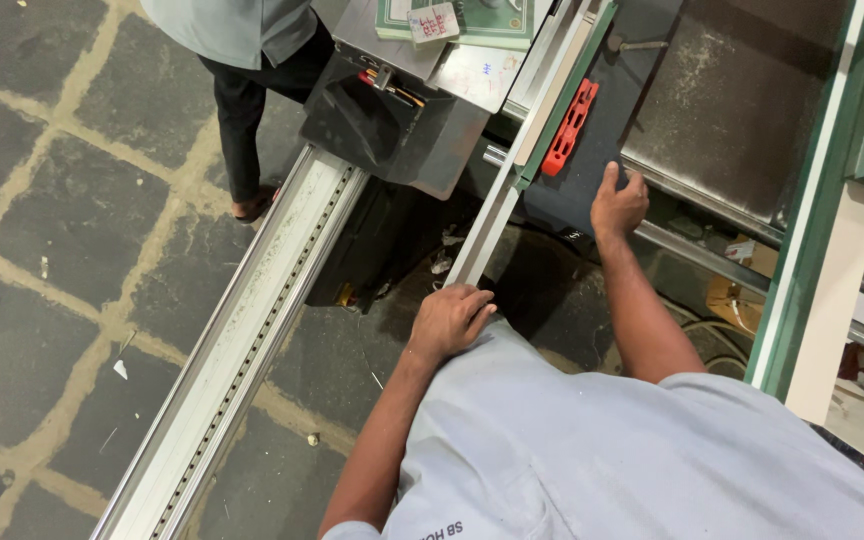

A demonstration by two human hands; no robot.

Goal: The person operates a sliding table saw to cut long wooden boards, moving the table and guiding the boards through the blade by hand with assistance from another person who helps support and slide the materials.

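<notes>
Grey-white, the long narrow board strip [497, 205] is lying along the left edge of the dark saw desk [592, 140], its near end overhanging. The left hand [449, 322] is resting curled over that near end, fingers together. The right hand [618, 203] is pressing on the desk's near edge, fingers bent, beside the red plastic push handle [569, 128].
</notes>
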